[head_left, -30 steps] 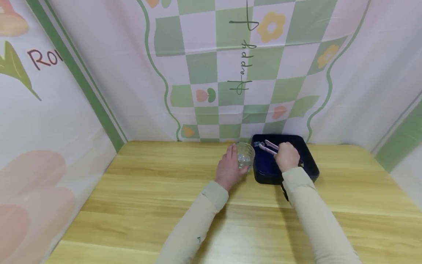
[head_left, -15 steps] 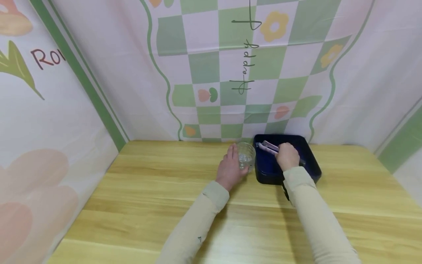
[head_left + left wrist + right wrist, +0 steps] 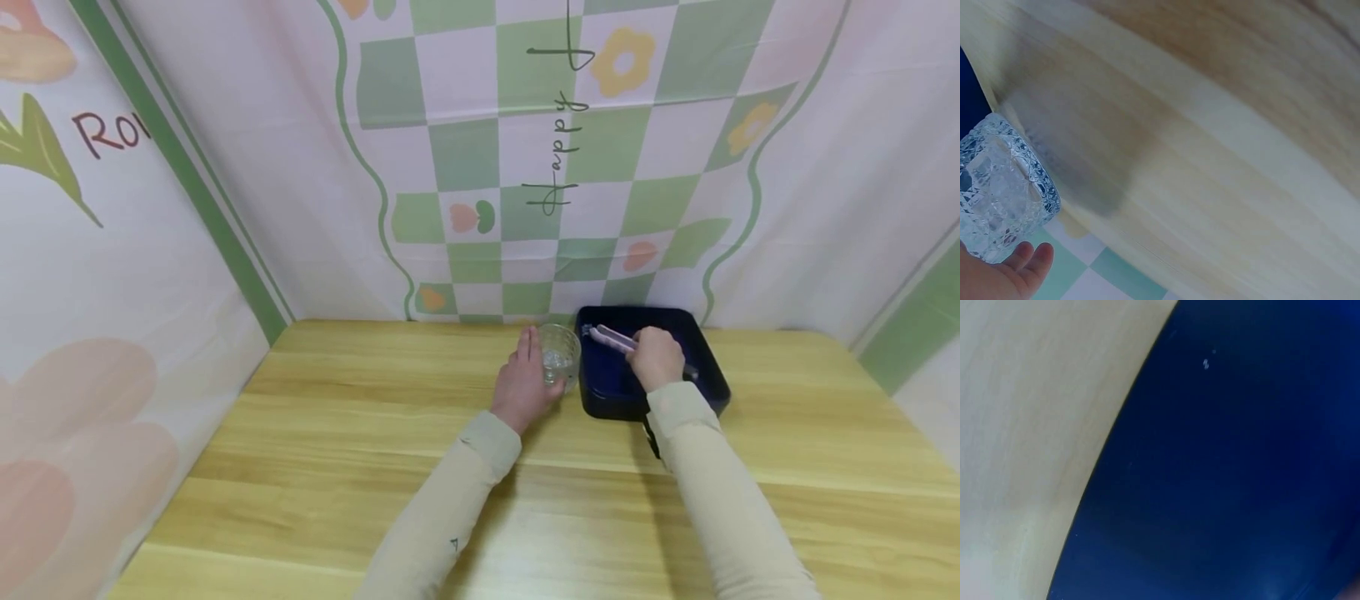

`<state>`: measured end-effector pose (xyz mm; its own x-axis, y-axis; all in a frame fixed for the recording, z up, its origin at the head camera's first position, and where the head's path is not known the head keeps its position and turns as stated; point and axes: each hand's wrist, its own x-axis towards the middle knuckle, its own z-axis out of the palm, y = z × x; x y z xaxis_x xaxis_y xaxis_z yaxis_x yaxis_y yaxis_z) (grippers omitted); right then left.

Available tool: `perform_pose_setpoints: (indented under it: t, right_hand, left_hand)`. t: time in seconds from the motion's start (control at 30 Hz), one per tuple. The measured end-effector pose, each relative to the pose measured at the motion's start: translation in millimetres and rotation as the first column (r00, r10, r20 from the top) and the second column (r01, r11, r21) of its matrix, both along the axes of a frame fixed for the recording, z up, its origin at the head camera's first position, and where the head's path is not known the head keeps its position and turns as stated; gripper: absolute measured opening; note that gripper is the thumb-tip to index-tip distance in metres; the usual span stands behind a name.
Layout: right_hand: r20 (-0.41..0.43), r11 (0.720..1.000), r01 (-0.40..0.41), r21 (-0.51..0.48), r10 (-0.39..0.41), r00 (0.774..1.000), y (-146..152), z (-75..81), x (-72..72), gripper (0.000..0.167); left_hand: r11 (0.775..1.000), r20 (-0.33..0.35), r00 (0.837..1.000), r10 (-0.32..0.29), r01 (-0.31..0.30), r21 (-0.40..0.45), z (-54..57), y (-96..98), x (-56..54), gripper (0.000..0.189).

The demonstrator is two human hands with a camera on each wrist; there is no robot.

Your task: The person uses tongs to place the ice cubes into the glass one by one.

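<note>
In the head view my left hand (image 3: 521, 385) holds a clear patterned glass (image 3: 561, 354), fingers along its left side and thumb at its front. Clear bits show in the bottom of the glass. The left wrist view shows the faceted wall of the glass (image 3: 1007, 187) with fingertips (image 3: 1038, 265) beside it. Over a dark blue tray (image 3: 611, 404), my right hand (image 3: 656, 358) grips pale pink tongs (image 3: 617, 337), their arms pressed close together. The tips point at a small clear piece (image 3: 587, 330) in the tray's back left corner; I cannot tell whether they pinch it.
The tray stands just right of the glass, near the back edge of the wooden table (image 3: 360, 383). A curtain (image 3: 461, 158) with green checks hangs right behind them. In the right wrist view, the tray's blue wall (image 3: 1197, 475) fills most of the frame.
The tongs' arms, apart a second ago, have come together in my right hand near the clear piece. My left hand and the glass have stayed in place.
</note>
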<state>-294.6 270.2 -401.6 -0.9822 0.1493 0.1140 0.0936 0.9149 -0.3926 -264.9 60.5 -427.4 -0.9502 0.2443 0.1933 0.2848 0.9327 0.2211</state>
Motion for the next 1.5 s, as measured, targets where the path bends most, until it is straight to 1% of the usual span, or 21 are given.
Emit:
perform_pose_setpoints:
  t: [0.27, 0.47, 0.6, 0.77, 1.0, 1.1, 1.3, 1.4, 1.5]
  right_hand:
    - [0.004, 1.0, 0.008, 0.002, -0.008, 1.0, 5.0, 0.8, 1.9, 0.028]
    - [-0.004, 1.0, 0.014, 0.001, -0.014, 1.0, 11.3, 2.1, 5.5, 0.029]
    - [-0.033, 1.0, -0.002, -0.002, 0.002, 0.999, 15.0, 5.4, 9.3, 0.029]
    - [-0.073, 0.999, -0.036, 0.013, 0.037, 0.997, 18.3, 10.2, 14.0, 0.028]
    - [-0.096, 0.996, -0.092, 0.011, 0.092, 0.991, 21.4, 19.4, 20.3, 0.03]
    - [-0.108, 0.994, -0.112, 0.004, 0.112, 0.988, 22.5, 24.0, 23.0, 0.032]
    - [-0.132, 0.99, -0.141, 0.013, 0.141, 0.981, 19.5, 36.1, 29.1, 0.032]
    - [-0.168, 0.985, -0.167, 0.031, 0.17, 0.971, 14.9, 42.7, 33.6, 0.03]
    - [-0.219, 0.979, -0.195, 0.057, 0.202, 0.955, 9.6, 48.4, 38.9, 0.027]
  left_hand:
    - [1.0, 0.048, 0.999, 0.012, -0.013, 0.026, 1.1, 1.4, 0.2, 0.094]
    - [0.999, 0.051, 0.999, 0.016, -0.018, 0.035, 1.4, 1.2, 0.9, 0.095]
    - [0.999, 0.032, 0.999, 0.015, -0.016, 0.029, 0.9, 0.9, 0.8, 0.095]
    - [1.0, 0.012, 1.0, 0.021, -0.021, -0.005, -0.3, 0.0, 0.5, 0.096]
    - [1.0, 0.018, 1.0, 0.02, -0.02, 0.011, 2.1, -0.6, 3.8, 0.091]
    - [1.0, 0.021, 1.0, 0.015, -0.015, -0.004, 2.5, 0.1, 4.4, 0.09]
    - [1.0, 0.003, 1.0, 0.009, -0.01, 0.004, 2.1, 1.7, 4.6, 0.09]
    - [1.0, -0.006, 1.0, 0.01, -0.01, 0.013, 1.4, 2.4, 3.8, 0.09]
    - [1.0, -0.023, 1.0, 0.008, -0.008, 0.029, 0.1, 3.1, 2.9, 0.09]
